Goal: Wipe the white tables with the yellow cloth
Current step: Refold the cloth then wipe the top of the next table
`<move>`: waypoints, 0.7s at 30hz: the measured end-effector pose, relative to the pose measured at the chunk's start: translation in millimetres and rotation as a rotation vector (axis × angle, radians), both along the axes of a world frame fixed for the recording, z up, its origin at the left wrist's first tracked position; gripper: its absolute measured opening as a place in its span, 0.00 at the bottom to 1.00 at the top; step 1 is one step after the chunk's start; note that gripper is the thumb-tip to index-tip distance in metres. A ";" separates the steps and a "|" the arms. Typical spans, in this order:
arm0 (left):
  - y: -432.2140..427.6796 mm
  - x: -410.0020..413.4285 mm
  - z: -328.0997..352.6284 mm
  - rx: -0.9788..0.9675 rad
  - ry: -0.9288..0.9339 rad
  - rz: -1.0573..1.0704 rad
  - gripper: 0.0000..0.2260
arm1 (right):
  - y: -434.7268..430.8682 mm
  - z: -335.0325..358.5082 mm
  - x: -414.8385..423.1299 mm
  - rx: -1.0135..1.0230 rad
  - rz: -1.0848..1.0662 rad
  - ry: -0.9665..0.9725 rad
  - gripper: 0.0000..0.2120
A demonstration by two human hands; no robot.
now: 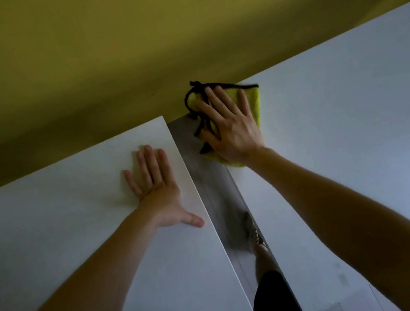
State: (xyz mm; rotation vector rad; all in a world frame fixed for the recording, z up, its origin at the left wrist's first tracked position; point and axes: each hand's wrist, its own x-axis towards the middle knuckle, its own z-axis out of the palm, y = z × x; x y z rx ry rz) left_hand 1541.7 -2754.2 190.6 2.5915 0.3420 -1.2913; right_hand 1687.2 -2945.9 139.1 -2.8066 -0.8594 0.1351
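White tables (pixel 48 237), floor gap (pixel 216 194), yellow wall (pixel 97 51)

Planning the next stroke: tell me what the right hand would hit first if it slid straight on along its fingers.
Probably the yellow wall: the right hand presses the yellow cloth at the far corner of the right table, fingers pointing at the wall just beyond.

Open gap (pixel 210 182) between white tables (pixel 62 235)

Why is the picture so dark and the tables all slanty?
Head view: dim light turns the white tables grey-blue; the wide lens slants their edges; floor and foot in the gap are blurry; the right hand on the yellow cloth looks sharp.
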 end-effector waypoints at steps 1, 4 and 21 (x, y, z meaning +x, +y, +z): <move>0.0 -0.1 0.0 -0.004 -0.003 -0.001 0.86 | -22.4 1.3 -21.7 0.011 0.038 -0.005 0.33; 1.5 0.0 0.0 -0.021 -0.005 -0.005 0.86 | -103.9 9.5 -86.0 0.009 0.226 0.008 0.38; 0.1 0.9 -2.4 0.027 -0.012 -0.008 0.86 | -5.3 3.9 17.3 -0.082 -0.079 0.032 0.32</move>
